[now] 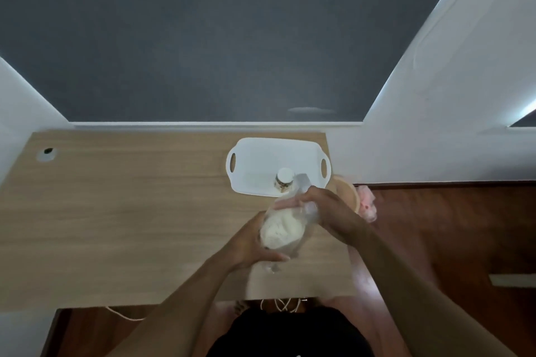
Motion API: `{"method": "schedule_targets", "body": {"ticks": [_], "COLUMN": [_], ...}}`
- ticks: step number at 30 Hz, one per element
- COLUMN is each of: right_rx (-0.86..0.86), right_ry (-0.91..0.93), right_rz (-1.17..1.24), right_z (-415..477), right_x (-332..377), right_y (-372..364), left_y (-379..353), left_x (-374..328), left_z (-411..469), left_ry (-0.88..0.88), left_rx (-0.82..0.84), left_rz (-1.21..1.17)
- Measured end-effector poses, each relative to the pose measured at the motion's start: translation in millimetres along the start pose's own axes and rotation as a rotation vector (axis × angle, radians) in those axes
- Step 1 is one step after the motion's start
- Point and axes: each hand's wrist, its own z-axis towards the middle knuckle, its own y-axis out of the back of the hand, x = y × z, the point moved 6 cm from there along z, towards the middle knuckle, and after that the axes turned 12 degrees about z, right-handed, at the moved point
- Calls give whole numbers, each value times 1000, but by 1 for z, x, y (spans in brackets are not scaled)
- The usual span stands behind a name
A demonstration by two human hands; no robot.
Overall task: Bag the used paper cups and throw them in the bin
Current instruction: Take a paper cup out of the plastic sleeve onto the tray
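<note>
A clear plastic bag with crumpled white paper cups inside hangs over the wooden table. My left hand grips the bag's lower side from the left. My right hand pinches the bag's upper end from the right. Another white paper cup with a brown band stands upright in the white handled tray, just beyond the bag. Past the table's right edge, a bin with a wooden rim and a pink liner is partly hidden by my right hand.
A grey blind and white window frame rise behind the table. A cable hole sits at the table's far left. Dark wooden floor lies to the right. A white cord hangs below the table's front edge.
</note>
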Motion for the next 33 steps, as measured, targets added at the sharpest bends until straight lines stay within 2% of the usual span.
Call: {"method": "schedule_targets", "body": {"ticks": [5,8,14,17,19,26,33], "right_rx": [-11,-66,93,70,53,-113,-72], "right_ry": [27,0,9,-85,-57,78,-33], "right_rz": [157,119,-360,-552,-612,-508,-312], "right_z": [0,8,6,20,32,37,40], "right_x": [13,12,18,4,-5,5,12], "right_y": [11,30,30,32,32,18,-3], "left_y": [24,48,103,119,124,134,129], "left_x": [-15,-14,-8,-18,-22,-33,-52], "left_z": [-1,-3,-5,-4,-2,9,20], "left_ry": [-18,-24,-37,-42,-19,35,-87], "left_rx": [-114,-127,-162,-157,-158,-131,-116], "left_rz": [21,91,315,374,386,461,614]}}
